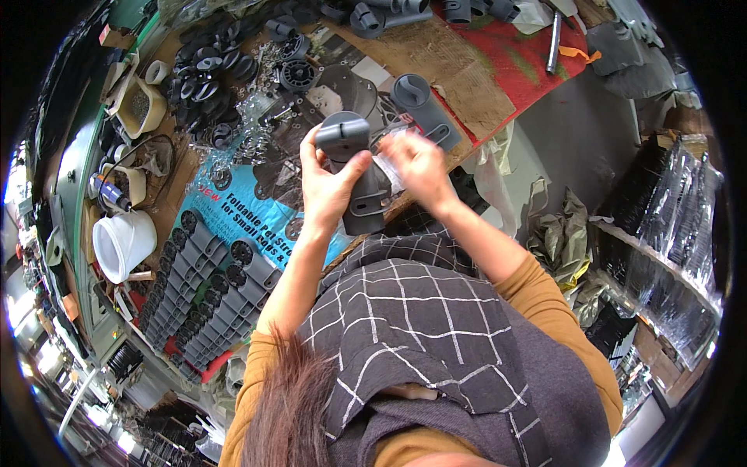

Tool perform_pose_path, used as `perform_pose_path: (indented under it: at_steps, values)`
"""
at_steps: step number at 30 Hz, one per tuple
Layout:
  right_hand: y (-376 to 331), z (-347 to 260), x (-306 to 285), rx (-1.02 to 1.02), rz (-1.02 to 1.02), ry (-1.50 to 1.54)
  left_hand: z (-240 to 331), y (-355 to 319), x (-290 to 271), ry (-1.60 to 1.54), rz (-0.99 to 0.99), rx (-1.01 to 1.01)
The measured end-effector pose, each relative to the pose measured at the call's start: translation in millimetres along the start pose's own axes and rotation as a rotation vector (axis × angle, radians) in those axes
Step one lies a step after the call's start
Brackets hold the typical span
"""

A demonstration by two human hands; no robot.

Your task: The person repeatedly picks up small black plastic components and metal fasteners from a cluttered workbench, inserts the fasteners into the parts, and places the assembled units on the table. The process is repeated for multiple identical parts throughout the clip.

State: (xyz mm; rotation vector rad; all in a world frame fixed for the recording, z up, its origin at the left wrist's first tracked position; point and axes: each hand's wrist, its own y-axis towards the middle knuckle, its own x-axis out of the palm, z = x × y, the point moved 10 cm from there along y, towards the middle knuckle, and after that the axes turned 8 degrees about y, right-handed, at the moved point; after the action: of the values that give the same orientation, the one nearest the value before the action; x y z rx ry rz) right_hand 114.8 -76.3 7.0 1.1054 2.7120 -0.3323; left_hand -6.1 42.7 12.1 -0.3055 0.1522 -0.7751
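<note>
Your left hand (331,183) is wrapped round the grey plastic part (354,167), fingers up the left side and thumb across its front, so it stands upright over the bench edge, round head on top. That grip seems meant to steady it for the other hand. Your right hand (420,167) is at the part's right side, fingers loosely curled and blurred; something clear, maybe a small bag (391,173), sits between it and the part, but you can't tell if it's pinched or just touched. A matching grey part (424,105) lies flat on the cardboard (443,62) just beyond your hands. More of them stand in rows (206,288) low on your left, near a white tub (120,243). Black wheels (210,66) are heaped at the far left.
</note>
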Motion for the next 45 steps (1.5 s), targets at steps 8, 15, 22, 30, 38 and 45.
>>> perform_pose_path:
  at_steps: [8, 15, 22, 30, 38, 45]
  values:
    - [45.8, 61.1, -55.6, 0.067, 0.243, -0.431, 0.5, -4.8, -6.1, 0.209, 0.065, 0.054]
    - [-59.2, 17.9, 14.7, 0.515, -0.279, 1.237, -8.2, 7.0, 13.1, 0.207, -0.011, 0.031]
    - [-115.7, 47.5, 2.4, 0.602, -0.129, 1.217, -31.3, -3.5, 74.4, 0.421, -0.252, 0.102]
    - [-194.0, 259.3, -179.5, 1.037, 0.130, -0.082, -52.0, 9.4, 43.6, 0.536, -0.216, 0.094]
    - [-158.6, 278.5, -227.0, 0.842, 0.431, -0.654, -59.9, 12.0, 16.6, 0.473, -0.141, 0.016]
    - [65.7, 55.7, -181.2, -0.249, 0.461, -0.256, -36.5, 16.3, -10.1, 0.401, -0.003, -0.004]
